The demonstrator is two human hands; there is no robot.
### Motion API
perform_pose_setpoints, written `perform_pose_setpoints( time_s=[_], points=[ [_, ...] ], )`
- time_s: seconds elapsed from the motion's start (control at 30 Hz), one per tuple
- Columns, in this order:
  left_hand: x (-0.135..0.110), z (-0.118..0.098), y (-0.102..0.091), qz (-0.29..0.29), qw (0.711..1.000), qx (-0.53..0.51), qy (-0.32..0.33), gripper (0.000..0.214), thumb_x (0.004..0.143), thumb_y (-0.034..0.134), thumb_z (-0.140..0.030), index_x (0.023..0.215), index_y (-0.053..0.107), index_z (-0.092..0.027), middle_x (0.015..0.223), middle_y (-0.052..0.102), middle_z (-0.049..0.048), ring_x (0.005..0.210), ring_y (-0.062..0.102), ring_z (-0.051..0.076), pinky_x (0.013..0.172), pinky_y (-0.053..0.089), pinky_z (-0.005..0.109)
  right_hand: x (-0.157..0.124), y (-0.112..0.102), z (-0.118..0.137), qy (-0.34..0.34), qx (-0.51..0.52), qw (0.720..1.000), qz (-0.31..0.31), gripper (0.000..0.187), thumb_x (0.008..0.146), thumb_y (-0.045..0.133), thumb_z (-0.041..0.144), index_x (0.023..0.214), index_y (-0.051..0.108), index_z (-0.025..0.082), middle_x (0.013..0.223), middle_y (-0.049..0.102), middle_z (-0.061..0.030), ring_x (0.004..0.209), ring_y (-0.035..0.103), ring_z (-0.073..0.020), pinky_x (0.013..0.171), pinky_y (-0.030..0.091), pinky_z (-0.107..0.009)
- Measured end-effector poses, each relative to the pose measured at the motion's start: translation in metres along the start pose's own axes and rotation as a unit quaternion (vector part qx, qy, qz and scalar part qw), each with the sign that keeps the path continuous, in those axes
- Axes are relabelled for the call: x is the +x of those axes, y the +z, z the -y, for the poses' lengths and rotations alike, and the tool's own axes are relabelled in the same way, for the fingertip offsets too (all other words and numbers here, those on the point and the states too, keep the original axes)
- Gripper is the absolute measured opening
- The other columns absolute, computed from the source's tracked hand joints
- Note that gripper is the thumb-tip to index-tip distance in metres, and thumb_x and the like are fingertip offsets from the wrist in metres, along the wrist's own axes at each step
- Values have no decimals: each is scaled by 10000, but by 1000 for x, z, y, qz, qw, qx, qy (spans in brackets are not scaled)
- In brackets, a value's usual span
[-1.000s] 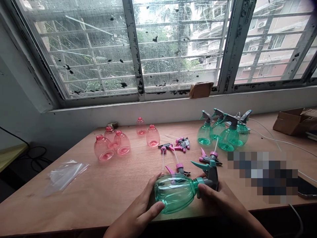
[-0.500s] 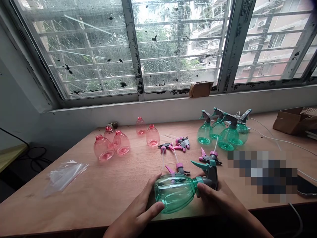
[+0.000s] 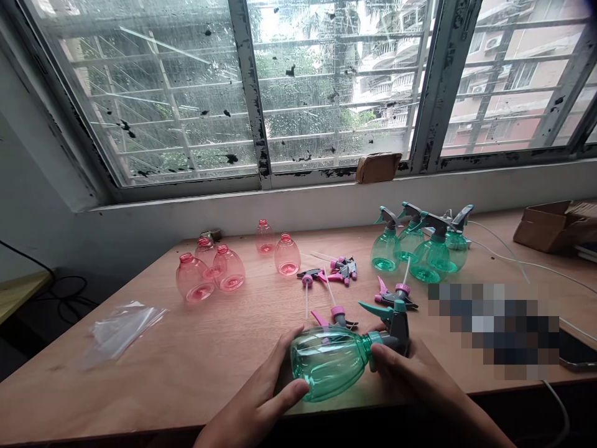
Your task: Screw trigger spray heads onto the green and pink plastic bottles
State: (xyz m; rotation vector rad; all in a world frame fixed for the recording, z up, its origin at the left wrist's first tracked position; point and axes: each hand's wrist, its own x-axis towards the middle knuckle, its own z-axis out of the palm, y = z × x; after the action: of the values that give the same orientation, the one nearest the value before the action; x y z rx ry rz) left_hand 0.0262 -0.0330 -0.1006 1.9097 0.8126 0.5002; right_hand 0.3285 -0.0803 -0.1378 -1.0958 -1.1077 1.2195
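A clear green spray bottle point(image 3: 329, 364) lies sideways between my hands above the table's front edge. My left hand point(image 3: 273, 382) is closed round its base end, thumb toward me. With my right hand point(image 3: 408, 367) I grip the neck, just below the grey and teal spray head point(image 3: 396, 330); some of those fingers are hidden behind it. Beyond the bottle lie several loose pink and grey spray heads, such as one point(image 3: 338, 316) partly covered by the bottle and another point(image 3: 398, 295) to its right, tube upward.
Several pink bottles point(image 3: 230, 269) without heads stand at the back left. Several green spray bottles point(image 3: 431, 252) with heads stand at the back right. A plastic bag point(image 3: 124, 330) lies left, a cardboard box point(image 3: 543, 227) far right, a phone point(image 3: 578, 348) near the right edge.
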Motion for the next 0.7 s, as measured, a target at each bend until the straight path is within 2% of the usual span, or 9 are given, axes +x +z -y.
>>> perform_pose_setpoints(
  time_s=[0.43,0.7],
  points=[
    [1,-3,2,-12,1000,1,-5,703,1042,585,-532,1645,284,-329,1751,284,20,1616,217,330,1331,194,471,0,-1,-1,-3,-19,1000,-10,506,794,826,615,991,701,166,671,741,-23,566,604,-194,567,438,-310],
    [0,-3,1,-6,1000,-5,-6,686,1049,580,-528,1640,279,-352,1749,287,7,1617,215,317,1332,190,463,0,0,0,-1,-15,1000,-7,503,798,823,616,986,687,170,659,730,-19,545,595,-193,553,448,-312]
  ],
)
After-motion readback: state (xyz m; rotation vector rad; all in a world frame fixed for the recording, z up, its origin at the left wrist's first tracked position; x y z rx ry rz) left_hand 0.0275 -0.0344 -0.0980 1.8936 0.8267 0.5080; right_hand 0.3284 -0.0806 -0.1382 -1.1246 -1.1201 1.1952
